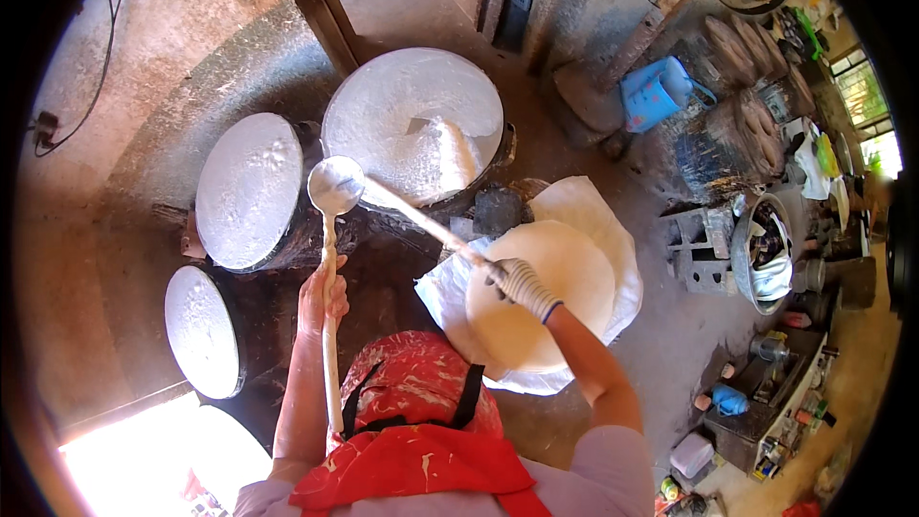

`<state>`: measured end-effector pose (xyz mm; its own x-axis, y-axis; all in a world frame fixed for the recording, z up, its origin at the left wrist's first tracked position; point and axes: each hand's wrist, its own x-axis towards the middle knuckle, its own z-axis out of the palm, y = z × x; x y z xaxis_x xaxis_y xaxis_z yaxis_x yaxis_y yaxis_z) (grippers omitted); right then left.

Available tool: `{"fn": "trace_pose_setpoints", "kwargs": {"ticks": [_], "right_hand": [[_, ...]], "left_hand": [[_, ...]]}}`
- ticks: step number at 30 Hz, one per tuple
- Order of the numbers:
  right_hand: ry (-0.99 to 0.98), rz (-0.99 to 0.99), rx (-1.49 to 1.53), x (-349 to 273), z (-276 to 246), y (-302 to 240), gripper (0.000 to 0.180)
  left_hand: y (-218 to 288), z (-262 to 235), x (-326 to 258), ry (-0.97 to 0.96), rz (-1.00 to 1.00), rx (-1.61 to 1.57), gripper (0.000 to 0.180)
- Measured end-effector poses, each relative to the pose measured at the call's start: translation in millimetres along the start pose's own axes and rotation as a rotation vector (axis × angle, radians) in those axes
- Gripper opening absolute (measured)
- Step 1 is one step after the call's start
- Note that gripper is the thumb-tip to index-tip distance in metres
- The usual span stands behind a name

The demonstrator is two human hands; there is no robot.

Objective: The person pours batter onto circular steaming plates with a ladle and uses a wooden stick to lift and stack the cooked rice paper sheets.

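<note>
Left hand (323, 299) wrapped tight round the ladle (334, 187) handle, bowl hanging between two steamers. Gloved right hand (520, 282) clamped on a stick (421, 215) reaching into the rear steamer (412, 115). Could tear the sheet if lifted too fast; could drip batter. Three white steamer tops, one ladle, one stick, one round tray (550, 297).

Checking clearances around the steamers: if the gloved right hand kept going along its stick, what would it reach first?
Probably the large round white steaming surface, where the stick held by the right hand already points; depth is unclear.
</note>
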<state>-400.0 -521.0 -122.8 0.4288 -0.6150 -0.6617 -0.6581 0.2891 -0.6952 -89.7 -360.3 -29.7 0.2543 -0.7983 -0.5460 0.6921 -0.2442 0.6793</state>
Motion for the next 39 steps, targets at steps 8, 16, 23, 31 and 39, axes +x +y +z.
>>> {"fn": "trace_pose_setpoints", "kwargs": {"ticks": [8,16,23,31,39], "right_hand": [[0.232,-0.121,-0.251,41,-97,-8,0.048],[0.162,-0.011,0.124,28,-85,18,0.038],[0.092,0.118,0.139,7,-65,24,0.063],[0.516,-0.310,-0.236,89,-92,-18,0.047],[0.758,-0.421,-0.213,77,-45,-6,0.051]], "left_hand": [[-2,7,-12,0.025,0.017,-0.009,0.042],[-10,8,-12,0.024,-0.021,-0.020,0.042],[-10,10,-17,0.007,-0.030,-0.017,0.043],[-2,12,-19,-0.035,-0.006,-0.072,0.043],[5,9,-23,-0.104,-0.003,-0.106,0.043]]}}
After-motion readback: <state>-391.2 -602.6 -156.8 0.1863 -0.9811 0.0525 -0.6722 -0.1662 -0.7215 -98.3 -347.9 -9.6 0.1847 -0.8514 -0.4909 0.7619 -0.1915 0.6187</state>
